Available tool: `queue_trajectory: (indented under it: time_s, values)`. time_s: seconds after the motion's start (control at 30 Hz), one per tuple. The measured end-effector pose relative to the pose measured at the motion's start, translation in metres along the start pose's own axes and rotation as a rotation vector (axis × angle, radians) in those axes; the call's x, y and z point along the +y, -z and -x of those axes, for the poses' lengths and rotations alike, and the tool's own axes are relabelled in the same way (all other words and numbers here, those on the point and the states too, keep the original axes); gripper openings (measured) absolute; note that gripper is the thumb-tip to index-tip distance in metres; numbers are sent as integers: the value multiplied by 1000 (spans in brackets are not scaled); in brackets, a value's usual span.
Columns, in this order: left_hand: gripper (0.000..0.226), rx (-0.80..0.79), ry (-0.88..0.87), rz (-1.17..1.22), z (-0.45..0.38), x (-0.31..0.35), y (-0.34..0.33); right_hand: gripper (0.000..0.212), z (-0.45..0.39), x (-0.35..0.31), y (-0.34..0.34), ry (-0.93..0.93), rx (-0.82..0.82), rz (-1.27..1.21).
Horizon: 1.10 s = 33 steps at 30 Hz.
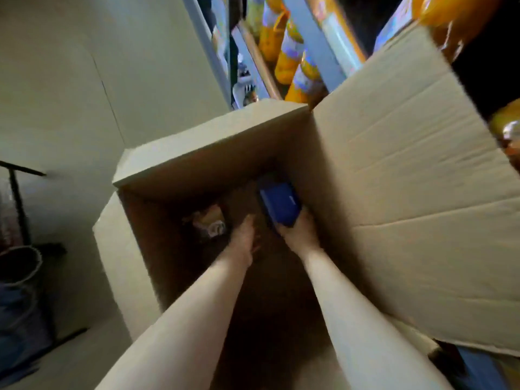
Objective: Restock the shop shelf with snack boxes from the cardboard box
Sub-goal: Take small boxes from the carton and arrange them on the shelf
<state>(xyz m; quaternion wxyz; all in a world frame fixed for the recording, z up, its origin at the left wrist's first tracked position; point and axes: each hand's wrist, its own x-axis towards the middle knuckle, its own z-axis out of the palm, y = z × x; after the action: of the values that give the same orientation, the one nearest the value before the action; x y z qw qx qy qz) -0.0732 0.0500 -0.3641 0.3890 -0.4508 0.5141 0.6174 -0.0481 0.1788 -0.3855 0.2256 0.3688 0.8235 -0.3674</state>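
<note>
Both arms are down inside the big cardboard box (408, 170). The right hand (298, 235) has its fingers wrapped around a blue snack box (280, 205) near the box's far right corner. The left hand (243, 240) is blurry, can't tell its fingers, nothing visibly in it.

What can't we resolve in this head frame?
- Left hand: motion-blurred, fingers hidden in shadow; grasp unclear.
- Items at the cardboard box bottom: dark, blurred; type unreadable.
- Blue snack box in right hand: print unreadable.
- Shelf bottles: labels blurred.
</note>
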Motion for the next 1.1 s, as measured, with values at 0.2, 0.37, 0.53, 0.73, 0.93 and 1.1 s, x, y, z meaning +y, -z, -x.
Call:
queue_trajectory:
  time_s: [0.2, 0.37, 0.53, 0.73, 0.93, 1.1]
  values:
    - [38, 22, 77, 53, -28, -9, 7, 100, -16, 3, -30, -1, 77, 69]
    - [48, -84, -18, 126, 19, -11, 14, 71, 48, -15, 9, -69, -7, -460]
    - [41, -370, -154, 120, 114, -16, 21, 49, 154, -28, 68, -30, 1, -756]
    - [87, -622, -417, 42, 246, -55, 29, 43, 296, -9, 140, 105, 75, -910]
    - [67, -709, -718, -194, 414, -137, 30, 71, 472, 74, 206, 414, 164, -976]
    - [45, -864, -775, -322, 535, -235, 16, 93, 626, 165, 260, 668, 292, -831]
